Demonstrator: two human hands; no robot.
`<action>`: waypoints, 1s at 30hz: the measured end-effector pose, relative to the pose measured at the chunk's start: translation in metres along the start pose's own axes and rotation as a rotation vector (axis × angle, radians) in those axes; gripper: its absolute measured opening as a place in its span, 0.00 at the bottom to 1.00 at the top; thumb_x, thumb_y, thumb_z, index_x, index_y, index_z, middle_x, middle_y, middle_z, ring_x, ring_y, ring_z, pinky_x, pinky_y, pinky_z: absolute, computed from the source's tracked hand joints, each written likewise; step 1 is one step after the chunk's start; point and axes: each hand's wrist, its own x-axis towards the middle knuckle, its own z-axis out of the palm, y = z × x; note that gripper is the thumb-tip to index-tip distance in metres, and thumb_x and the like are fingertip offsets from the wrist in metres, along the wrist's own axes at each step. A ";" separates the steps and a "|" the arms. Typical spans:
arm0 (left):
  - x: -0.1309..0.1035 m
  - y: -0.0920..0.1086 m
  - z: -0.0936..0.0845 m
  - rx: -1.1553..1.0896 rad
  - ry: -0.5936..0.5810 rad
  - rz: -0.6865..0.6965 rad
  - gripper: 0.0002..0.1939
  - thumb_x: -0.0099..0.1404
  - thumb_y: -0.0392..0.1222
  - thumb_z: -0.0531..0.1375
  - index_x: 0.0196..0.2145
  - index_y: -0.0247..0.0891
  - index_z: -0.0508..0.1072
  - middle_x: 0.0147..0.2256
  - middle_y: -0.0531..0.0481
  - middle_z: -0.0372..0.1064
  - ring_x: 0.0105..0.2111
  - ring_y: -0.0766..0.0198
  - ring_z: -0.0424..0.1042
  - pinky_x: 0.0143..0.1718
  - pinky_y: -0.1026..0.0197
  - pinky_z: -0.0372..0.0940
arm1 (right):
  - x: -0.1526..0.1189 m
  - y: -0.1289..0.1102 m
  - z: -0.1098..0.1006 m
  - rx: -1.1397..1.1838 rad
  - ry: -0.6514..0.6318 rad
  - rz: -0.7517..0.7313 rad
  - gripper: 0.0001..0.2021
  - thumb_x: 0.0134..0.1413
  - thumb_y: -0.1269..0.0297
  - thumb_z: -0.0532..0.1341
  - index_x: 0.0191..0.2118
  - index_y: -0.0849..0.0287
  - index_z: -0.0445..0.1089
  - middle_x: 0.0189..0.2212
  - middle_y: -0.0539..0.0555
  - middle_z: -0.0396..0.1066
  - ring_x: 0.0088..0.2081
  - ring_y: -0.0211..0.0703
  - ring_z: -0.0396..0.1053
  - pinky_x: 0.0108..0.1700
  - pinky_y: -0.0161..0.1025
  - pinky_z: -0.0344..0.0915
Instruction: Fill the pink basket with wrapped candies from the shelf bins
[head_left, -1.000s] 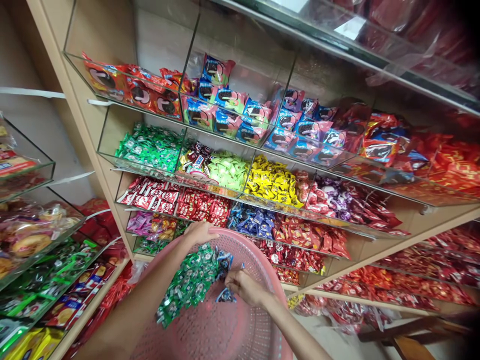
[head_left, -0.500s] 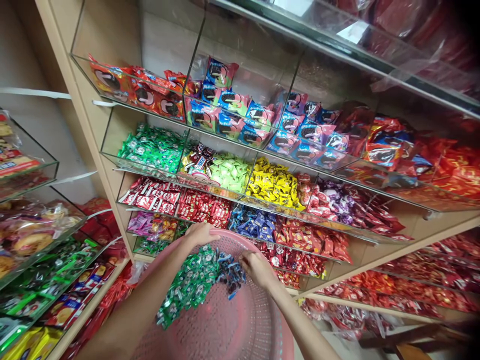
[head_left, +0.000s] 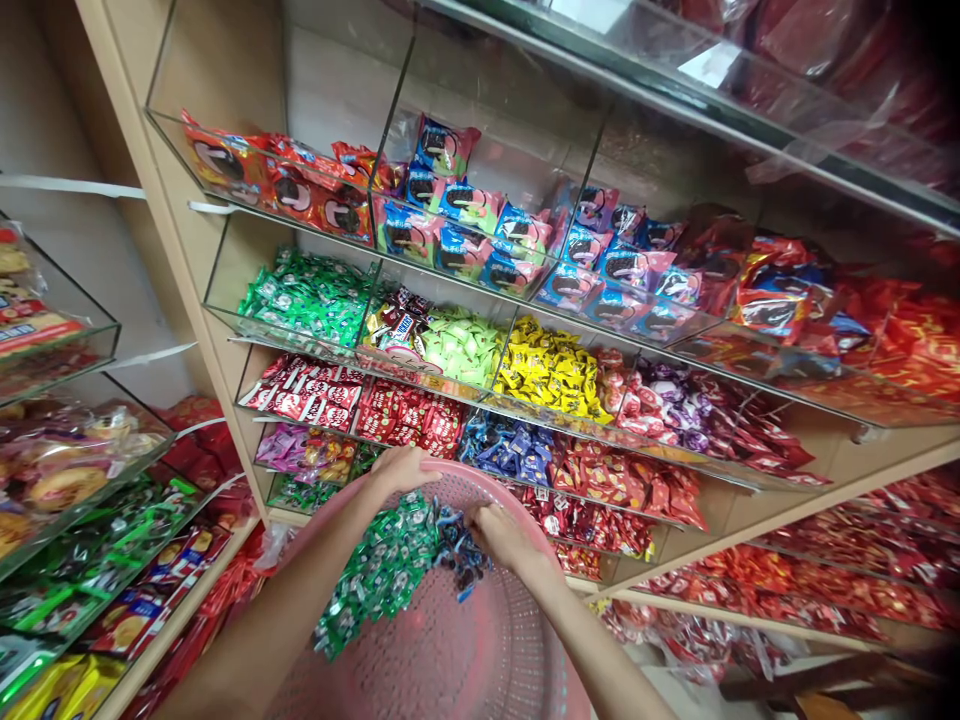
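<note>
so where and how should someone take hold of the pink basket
Probably by the rim of the pink basket, one of the hands coming from each side, thumbs inside and fingers outside. The mouth is wide and round, with a thin edge to grip. The green packets lie toward the left, so that side may want firmer support. The left hand is at the far edge.

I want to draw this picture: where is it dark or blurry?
Head view: the upper right corner goes black, and the red bags beside it look dim; head view: the basket looks soft low down, while the yellow sweets look clearer.
</note>
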 end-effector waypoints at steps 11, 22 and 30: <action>0.000 -0.002 0.001 -0.012 0.003 0.023 0.28 0.54 0.67 0.50 0.38 0.44 0.75 0.37 0.45 0.76 0.40 0.53 0.73 0.37 0.60 0.64 | 0.046 -0.014 -0.037 0.021 0.190 0.307 0.11 0.58 0.61 0.52 0.36 0.57 0.69 0.33 0.56 0.74 0.35 0.42 0.70 0.32 0.34 0.55; 0.002 -0.003 0.004 0.003 0.008 0.020 0.29 0.54 0.67 0.50 0.40 0.45 0.75 0.39 0.45 0.76 0.41 0.54 0.73 0.39 0.60 0.64 | 0.091 -0.013 -0.025 0.209 0.195 0.579 0.09 0.47 0.61 0.56 0.28 0.57 0.72 0.33 0.58 0.74 0.35 0.46 0.71 0.31 0.36 0.58; 0.001 -0.003 0.003 0.000 0.020 0.031 0.29 0.54 0.68 0.50 0.39 0.45 0.75 0.38 0.46 0.75 0.40 0.53 0.73 0.38 0.59 0.64 | 0.072 -0.003 -0.019 0.431 0.467 0.368 0.11 0.48 0.63 0.55 0.19 0.57 0.62 0.18 0.49 0.65 0.22 0.37 0.61 0.26 0.33 0.53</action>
